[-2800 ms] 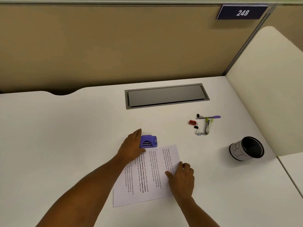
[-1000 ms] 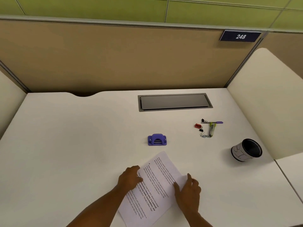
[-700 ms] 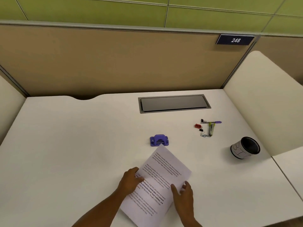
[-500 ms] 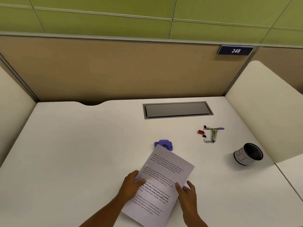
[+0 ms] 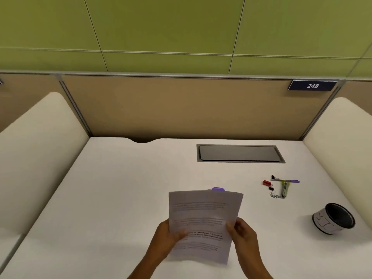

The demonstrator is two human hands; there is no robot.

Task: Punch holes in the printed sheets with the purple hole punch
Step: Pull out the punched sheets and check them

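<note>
Both my hands hold the printed sheets (image 5: 203, 220) up off the desk (image 5: 120, 198): my left hand (image 5: 167, 236) grips the left edge with the thumb curled over the printed face, and my right hand (image 5: 242, 233) pinches the right edge, thumb on the front and fingers behind. My forearms come in from the bottom of the view.

Around me the green wall (image 5: 181, 27) fills the upper part, with the tan partition (image 5: 171, 107) below it and a cream side panel at each end of the desk, one on my left (image 5: 34, 158) and one on my right (image 5: 346, 141). The white desk carries a grey recessed hatch (image 5: 239, 153) near its far edge, right of centre.

The sheets tilt up towards me, their text blurred, the top corners slightly fanned so I can tell there is more than one page. Behind their top edge only a sliver of the purple hole punch (image 5: 218, 189) shows, resting on the desk beyond the paper; whether the paper touches it I cannot tell.

On the right a dark cup (image 5: 334, 218) with a white marked wrap lies tipped, its mouth facing me. A dark plate reading 248 (image 5: 312, 85) hangs on the partition. Near the hatch lies a small cluster: a purple-capped pen (image 5: 287, 181), a yellow-green marker (image 5: 285, 189), a red clip (image 5: 266, 182), small black binder clips (image 5: 271, 187) and blue paper clips (image 5: 275, 196).
</note>
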